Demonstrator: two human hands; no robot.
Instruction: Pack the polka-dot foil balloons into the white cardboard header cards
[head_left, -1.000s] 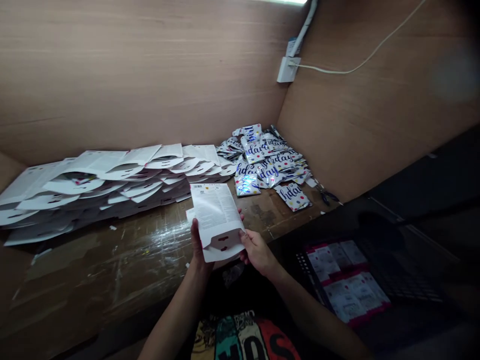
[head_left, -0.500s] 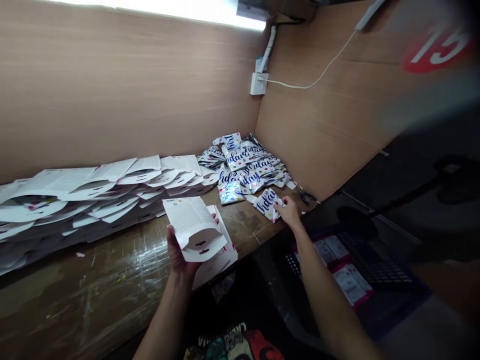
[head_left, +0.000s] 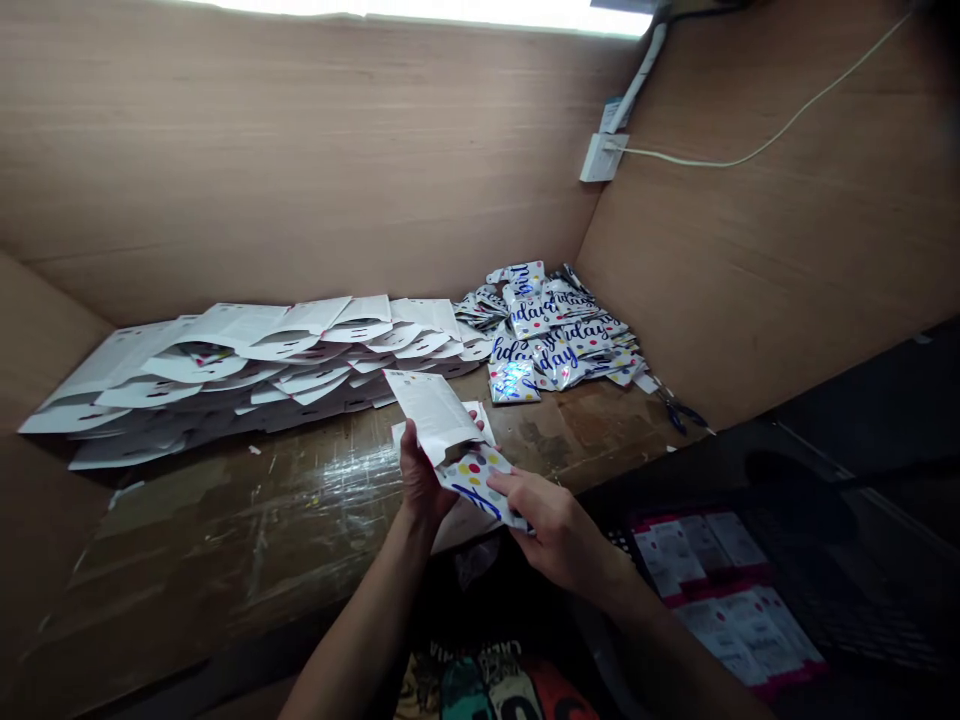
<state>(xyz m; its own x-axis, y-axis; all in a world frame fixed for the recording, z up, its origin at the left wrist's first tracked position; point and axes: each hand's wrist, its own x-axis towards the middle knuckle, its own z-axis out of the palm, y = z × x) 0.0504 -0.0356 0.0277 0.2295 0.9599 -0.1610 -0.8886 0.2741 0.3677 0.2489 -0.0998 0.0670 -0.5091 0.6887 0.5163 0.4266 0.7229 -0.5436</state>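
Note:
My left hand is closed round a white paper packet, whose mouth faces me. In my right hand is a folded foil balloon, white with coloured dots and blue lettering. Its far end lies at the packet's open mouth, seemingly partly inside. Beneath my left hand, more white packets rest at the table edge, partly hidden. Beyond my hands lies a heap of similar folded foil balloons. A long overlapping pile of white packets stretches along the back left.
Pliers lie at the table's right end. A dark crate below the right edge holds several filled packets. Board walls close in the table. A white socket box with a cable hangs in the corner.
My right hand has carried a folded foil balloon from beside the heap to the mouth of the packet in my left hand. The view has shifted left.

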